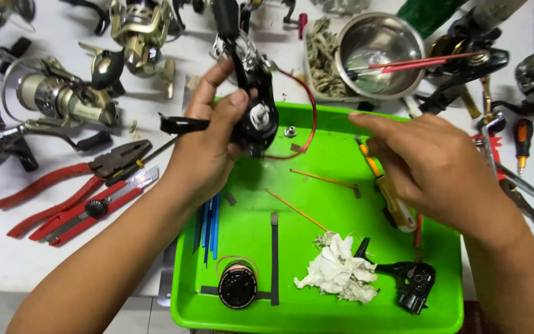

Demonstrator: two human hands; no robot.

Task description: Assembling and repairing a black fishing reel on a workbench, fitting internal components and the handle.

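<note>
Two hands are working over a green tray (pixel 446 309) on the bench. The left hand (pixel 208 151) is gripping a black fishing reel (pixel 251 93), fingers wrapped around its body and thumb pressing near the silver hub, holding it up above the tray's far edge. The reel's red wire bail (pixel 311 105) is curving out to the side away from that palm. The right hand (pixel 434 167) is hovering just beside the reel, fingers half curled and pointing toward it, pinching nothing that can be made out; a yellow-handled screwdriver (pixel 390 198) is lying right beneath it.

The reel is looking rigid and fairly dense, with glossy, probably greasy surfaces that could slip. The thin bail and the handle arm are likely bending easily, so the solid body is the safer place to grasp. A white rag (pixel 338 272) is lying nearer the person.
</note>
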